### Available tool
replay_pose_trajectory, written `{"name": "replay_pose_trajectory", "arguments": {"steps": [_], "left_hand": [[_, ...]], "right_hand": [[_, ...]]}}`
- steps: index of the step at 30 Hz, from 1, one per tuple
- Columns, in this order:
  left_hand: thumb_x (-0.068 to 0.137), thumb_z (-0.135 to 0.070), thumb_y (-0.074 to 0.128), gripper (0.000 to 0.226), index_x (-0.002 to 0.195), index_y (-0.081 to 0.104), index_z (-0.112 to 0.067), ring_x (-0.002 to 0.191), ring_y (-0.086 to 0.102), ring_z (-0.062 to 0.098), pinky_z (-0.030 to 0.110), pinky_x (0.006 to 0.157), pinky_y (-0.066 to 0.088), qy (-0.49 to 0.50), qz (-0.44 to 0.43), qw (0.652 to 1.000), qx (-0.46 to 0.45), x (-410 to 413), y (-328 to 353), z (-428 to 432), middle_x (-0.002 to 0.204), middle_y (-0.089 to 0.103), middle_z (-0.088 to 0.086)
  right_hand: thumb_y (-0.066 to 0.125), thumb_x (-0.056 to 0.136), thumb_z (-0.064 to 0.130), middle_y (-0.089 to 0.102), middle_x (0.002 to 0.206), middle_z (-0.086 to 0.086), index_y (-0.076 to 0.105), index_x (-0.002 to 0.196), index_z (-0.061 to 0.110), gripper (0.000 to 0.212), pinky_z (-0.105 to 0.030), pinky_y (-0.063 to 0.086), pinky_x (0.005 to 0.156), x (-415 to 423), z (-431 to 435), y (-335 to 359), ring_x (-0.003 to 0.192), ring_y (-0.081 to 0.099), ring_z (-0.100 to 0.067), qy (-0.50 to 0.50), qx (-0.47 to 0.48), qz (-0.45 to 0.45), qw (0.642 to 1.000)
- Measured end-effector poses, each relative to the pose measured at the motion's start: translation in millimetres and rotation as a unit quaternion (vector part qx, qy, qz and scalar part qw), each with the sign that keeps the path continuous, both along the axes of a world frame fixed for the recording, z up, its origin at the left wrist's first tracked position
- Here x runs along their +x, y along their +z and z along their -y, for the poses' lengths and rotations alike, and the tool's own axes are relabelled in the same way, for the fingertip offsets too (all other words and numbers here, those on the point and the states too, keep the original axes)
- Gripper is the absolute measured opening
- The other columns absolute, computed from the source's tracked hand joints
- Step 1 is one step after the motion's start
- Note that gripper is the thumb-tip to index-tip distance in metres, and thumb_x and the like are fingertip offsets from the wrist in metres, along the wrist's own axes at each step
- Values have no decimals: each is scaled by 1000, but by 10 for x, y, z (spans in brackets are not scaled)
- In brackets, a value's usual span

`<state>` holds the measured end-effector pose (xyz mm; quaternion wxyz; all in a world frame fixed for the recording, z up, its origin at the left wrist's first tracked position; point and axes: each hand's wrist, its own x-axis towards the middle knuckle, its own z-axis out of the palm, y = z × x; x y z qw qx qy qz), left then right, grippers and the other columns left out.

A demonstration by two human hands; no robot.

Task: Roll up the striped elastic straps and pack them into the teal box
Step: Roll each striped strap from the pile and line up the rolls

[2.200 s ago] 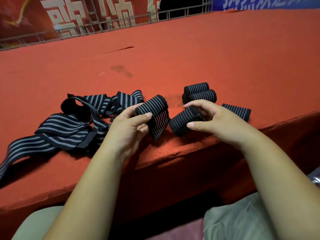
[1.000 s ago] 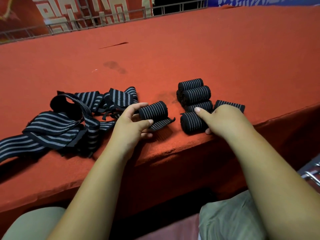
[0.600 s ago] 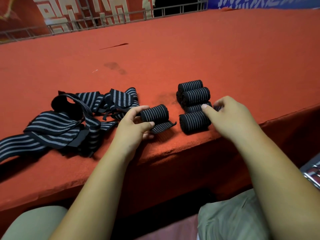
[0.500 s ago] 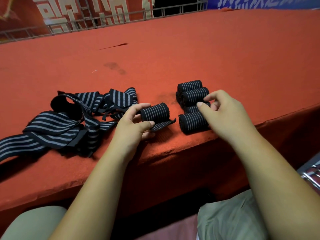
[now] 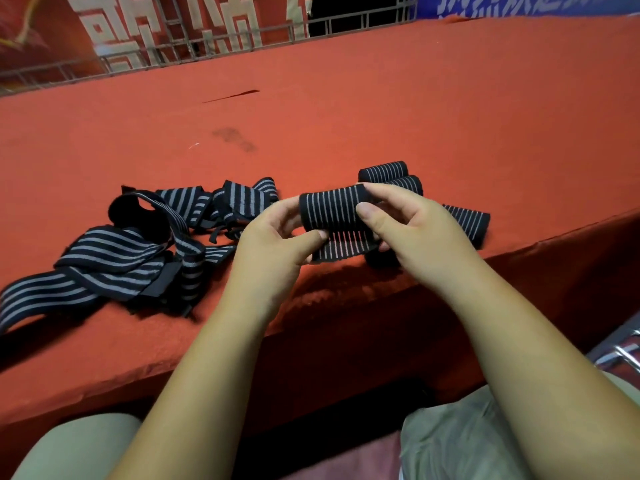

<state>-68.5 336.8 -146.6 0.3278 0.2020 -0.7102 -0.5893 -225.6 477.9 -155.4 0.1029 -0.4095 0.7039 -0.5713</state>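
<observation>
Far to the left on the red surface lies a loose heap of unrolled striped straps, black with grey lines, one end trailing off toward the left edge of view and one band looping up into an open ring. Just right of that heap, the left hand holds the left end of a half-rolled strap, its thumb pressed under the roll and its fingers curled behind it. This strap is lifted above the surface near the front edge, rolled into a thick cylinder lying crosswise, with a short flat tail hanging below it. The right hand grips the roll's right end, thumb in front and fingers closed over the top. Behind the right hand, two finished rolls rest side by side on the surface, touching each other. Another rolled strap lies just right of the right hand, close to the front edge. No teal box appears in view.
</observation>
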Motion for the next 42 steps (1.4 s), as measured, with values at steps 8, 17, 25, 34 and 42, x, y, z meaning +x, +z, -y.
{"name": "replay_pose_trajectory", "arguments": {"steps": [8, 17, 25, 34, 42], "left_hand": [[111, -28, 57, 38, 148, 66, -29, 121, 69, 2, 39, 113, 52, 50, 62, 982, -172, -97, -20, -174, 128, 77, -13], [103, -27, 73, 28, 130, 73, -20, 88, 79, 18, 32, 85, 66, -3, -12, 997, 77, -183, 81, -205, 94, 82, 0], [97, -6, 77, 25, 117, 77, -20, 115, 76, 24, 38, 93, 63, -38, -30, 995, 93, -248, 59, -163, 115, 77, 5], [94, -7, 80, 37, 129, 75, -20, 109, 78, 19, 40, 93, 63, -65, 5, 993, 95, -318, 25, -129, 119, 79, 1], [91, -2, 79, 48, 132, 70, -25, 109, 74, 11, 33, 85, 57, -83, 34, 995, 33, -478, 2, -96, 124, 79, -7]], "right_hand": [[61, 108, 41, 78, 112, 21, 69, 136, 44, 29, -38, 59, 96, -24, -44, -47, 101, 72, -1, 16, 5, -2, 1000], [70, 100, 5, 78, 116, 2, 70, 129, 38, 45, -48, 60, 100, -176, -145, -12, 108, 76, -16, 59, -51, 93, 993], [73, 102, 31, 77, 125, 0, 72, 135, 30, 33, -40, 61, 96, -234, -184, -38, 118, 74, -20, 79, -85, 175, 978], [70, 103, 11, 76, 124, -12, 71, 129, 19, 28, -40, 61, 94, -359, -274, -29, 112, 74, -23, 104, -77, 150, 980], [73, 98, 1, 79, 121, -5, 70, 132, 22, 40, -28, 60, 89, -512, -407, 24, 108, 76, -14, 75, -45, 112, 990]]}}
